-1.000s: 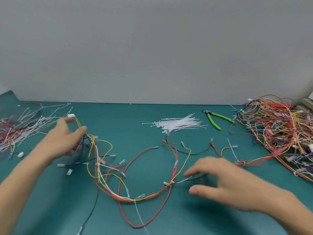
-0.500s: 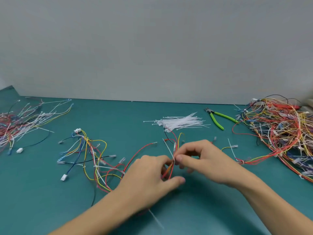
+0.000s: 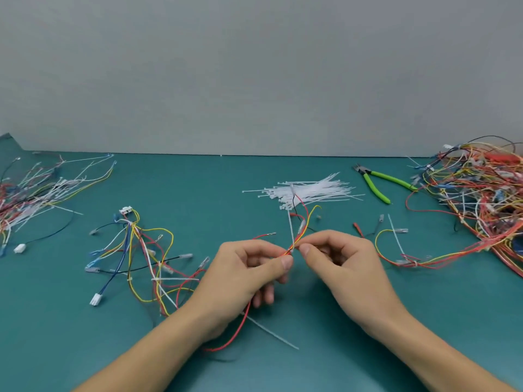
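Both hands meet above desk centre: left hand [image 3: 252, 267] and right hand [image 3: 343, 260] each pinch the wire bundle [image 3: 297, 239], a white cable tie [image 3: 291, 230] rising between thumbs. Teal desk [image 3: 254, 176]; grey wall [image 3: 254, 75] behind.

Checking in from my end: both bare arms come in from the near edge. The left forearm [image 3: 135, 355] angles up from the near left and the right forearm [image 3: 430, 352] from the near right, so they make a V that meets mid-scene. The left grip [image 3: 249, 274] sits thumb side up, with its thumb [image 3: 286, 262] pressed on the forefinger and the other fingers curled under. The right grip [image 3: 346, 264] shows me its back, knuckles up, with its thumb [image 3: 305, 248] and forefinger pinched together. Both pinch the same wire bundle [image 3: 300, 234]. The thumb tips are just beside each other, the left one a touch nearer. Both wrists look pretty straight.
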Motion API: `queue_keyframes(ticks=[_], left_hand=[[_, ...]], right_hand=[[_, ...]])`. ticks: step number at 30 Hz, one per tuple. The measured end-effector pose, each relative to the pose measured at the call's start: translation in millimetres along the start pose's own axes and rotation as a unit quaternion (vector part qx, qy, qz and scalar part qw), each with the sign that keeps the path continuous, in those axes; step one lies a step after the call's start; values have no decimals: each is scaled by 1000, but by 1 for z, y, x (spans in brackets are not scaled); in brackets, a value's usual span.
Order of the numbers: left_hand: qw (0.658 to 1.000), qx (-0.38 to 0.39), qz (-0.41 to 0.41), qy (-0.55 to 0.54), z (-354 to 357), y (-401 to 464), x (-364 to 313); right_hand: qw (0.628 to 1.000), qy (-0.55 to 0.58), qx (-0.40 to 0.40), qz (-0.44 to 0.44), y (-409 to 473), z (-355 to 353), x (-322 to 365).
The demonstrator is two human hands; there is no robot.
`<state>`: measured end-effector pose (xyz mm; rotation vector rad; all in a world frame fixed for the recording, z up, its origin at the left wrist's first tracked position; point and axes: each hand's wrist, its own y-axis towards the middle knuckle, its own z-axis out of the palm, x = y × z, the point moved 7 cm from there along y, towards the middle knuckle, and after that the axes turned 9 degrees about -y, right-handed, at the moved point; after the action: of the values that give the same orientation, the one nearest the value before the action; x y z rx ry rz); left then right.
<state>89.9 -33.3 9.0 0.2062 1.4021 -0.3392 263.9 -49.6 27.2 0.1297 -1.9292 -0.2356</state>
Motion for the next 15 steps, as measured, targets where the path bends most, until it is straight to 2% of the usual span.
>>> queue_keyframes(ticks=[3, 5, 9, 12, 15], left_hand=[[997, 25, -44, -54, -1, 3, 4], [994, 47, -63, -76, 2, 2, 5], [995, 48, -57, -64, 4, 0, 5], [997, 35, -43, -54, 2, 1, 3], [999, 28, -24, -26, 3, 0, 3]], right_hand=[[973, -167, -31, -155, -5, -7, 27], [952, -209, -37, -219, -8, -11, 38], [943, -221, -35, -244, -12, -13, 40], [922, -267, -38, -280, -14, -10, 45], [919, -266, 9, -290, -15, -2, 47]])
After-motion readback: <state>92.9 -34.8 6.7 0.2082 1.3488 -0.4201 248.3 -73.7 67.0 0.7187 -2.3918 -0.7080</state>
